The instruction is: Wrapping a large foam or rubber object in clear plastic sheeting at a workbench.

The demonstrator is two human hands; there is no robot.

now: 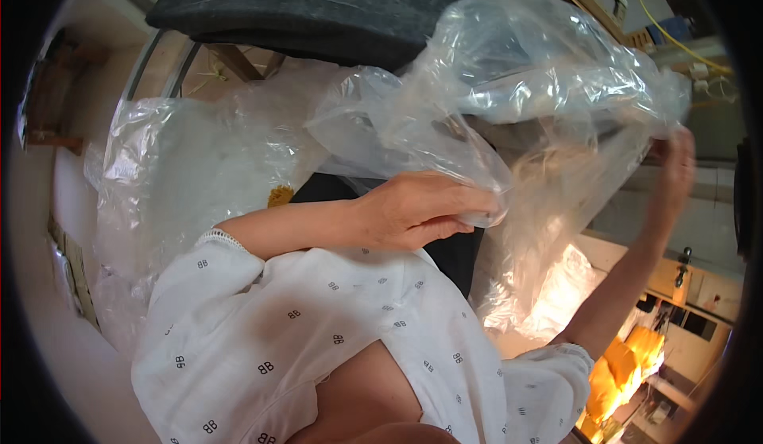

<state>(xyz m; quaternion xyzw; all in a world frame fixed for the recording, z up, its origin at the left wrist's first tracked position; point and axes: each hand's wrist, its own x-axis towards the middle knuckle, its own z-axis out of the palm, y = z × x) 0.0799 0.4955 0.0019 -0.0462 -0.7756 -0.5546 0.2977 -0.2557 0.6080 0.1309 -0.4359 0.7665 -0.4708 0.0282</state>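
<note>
A large sheet of clear plastic film (pixel 548 86) spreads in loose, shiny folds in front of me, and more of it hangs down on the left and the right. Near the middle, my left hand (pixel 425 209) is closed on a gathered edge of the film, its fingertips partly covered by the plastic. My right hand (pixel 674 166) is raised at the far right with its arm stretched out. It meets the film's upper right edge there, and its fingers are blurred and partly hidden.
A dark grey cloth bundle (pixel 294 11) lies across the far side on a frame. Metal legs (pixel 163 66) stand at the left. Bright yellow material (pixel 628 372) is at the lower right beside wooden furniture (pixel 668 277). A yellow cord (pixel 668 31) hangs at the upper right.
</note>
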